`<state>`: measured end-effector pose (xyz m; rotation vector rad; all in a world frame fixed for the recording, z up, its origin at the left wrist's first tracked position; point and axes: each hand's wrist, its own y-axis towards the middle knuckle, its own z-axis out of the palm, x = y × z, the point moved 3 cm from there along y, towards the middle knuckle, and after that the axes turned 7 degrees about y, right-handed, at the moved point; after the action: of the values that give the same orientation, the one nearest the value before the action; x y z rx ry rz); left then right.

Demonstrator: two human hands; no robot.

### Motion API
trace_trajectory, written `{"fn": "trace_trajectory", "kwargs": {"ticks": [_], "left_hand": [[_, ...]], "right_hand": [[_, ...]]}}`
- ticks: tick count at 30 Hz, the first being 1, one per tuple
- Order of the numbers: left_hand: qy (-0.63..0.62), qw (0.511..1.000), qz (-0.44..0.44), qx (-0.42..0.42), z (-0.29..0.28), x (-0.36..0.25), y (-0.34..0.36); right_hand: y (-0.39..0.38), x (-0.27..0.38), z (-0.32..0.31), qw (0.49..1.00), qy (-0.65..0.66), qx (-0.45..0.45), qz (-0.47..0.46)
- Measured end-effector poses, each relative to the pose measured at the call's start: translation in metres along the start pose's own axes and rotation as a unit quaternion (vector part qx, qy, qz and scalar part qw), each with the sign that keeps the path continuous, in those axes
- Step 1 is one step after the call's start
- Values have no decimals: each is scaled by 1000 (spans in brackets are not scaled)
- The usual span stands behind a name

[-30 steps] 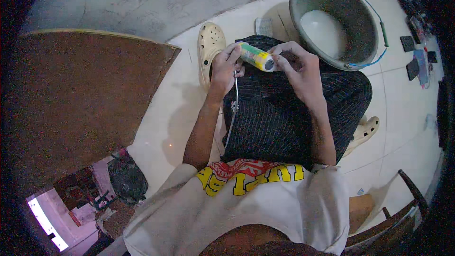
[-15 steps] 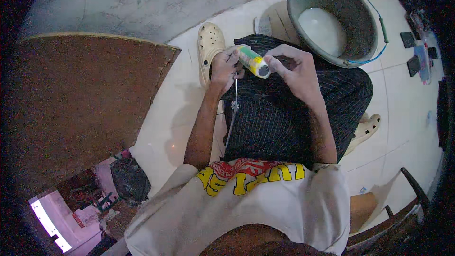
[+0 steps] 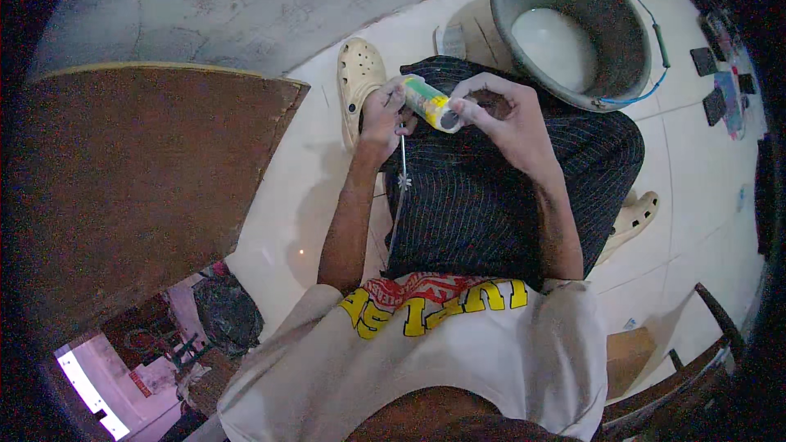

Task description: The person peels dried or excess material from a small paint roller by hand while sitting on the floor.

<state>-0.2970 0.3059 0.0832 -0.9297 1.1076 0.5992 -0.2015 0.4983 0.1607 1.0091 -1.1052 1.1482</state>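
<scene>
A short cylinder (image 3: 426,101) in a green, yellow and white wrapper, with a dark round opening at its near right end, is held over my lap. My left hand (image 3: 381,119) is closed around its far left end. From under those fingers a thin, pale, metal-looking rod (image 3: 403,151) points down toward my striped dark shorts; how it joins the cylinder is hidden. My right hand (image 3: 512,119) pinches at the yellow rim by the opening, thumb and index finger bent. Whitish powder or paste coats the fingers of both hands.
A grey bucket (image 3: 503,12) with whitish liquid (image 3: 557,47) and a blue handle stands beyond my right knee. To the left is a large brown board (image 3: 155,180); a black plastic bag (image 3: 228,311) lies below it. Dark pads (image 3: 714,110) lie far right on white tiles.
My right thumb and index finger have come in closer against the rim of the cylinder's open end. The left hand keeps its hold. The whole view has shifted slightly.
</scene>
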Motion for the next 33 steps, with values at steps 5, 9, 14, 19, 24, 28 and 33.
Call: {"fn": "trace_trajectory", "kwargs": {"ticks": [5,9,14,19,24,28,33], "left_hand": [[-3,1000,8,1,3,-3,-4],[-4,1000,-7,2,-5,3,-2],[-8,999,38,37,-4,5,-2],[-1,1000,4,-17,-4,3,-2],[-14,1000,3,-28,3,-1,-2],[29,998,-13,-57,8,-10,-7],[40,994,-24,-97,12,-10,-26]], "right_hand": [[-2,3,0,997,70,10,39],[0,3,3,994,95,30,49],[-1,-2,3,993,106,34,41],[1,10,0,994,-67,37,-82],[-2,21,-13,961,-211,84,-157],[-3,25,-22,963,-220,107,-110],[-5,20,-30,964,-200,152,-84]]}}
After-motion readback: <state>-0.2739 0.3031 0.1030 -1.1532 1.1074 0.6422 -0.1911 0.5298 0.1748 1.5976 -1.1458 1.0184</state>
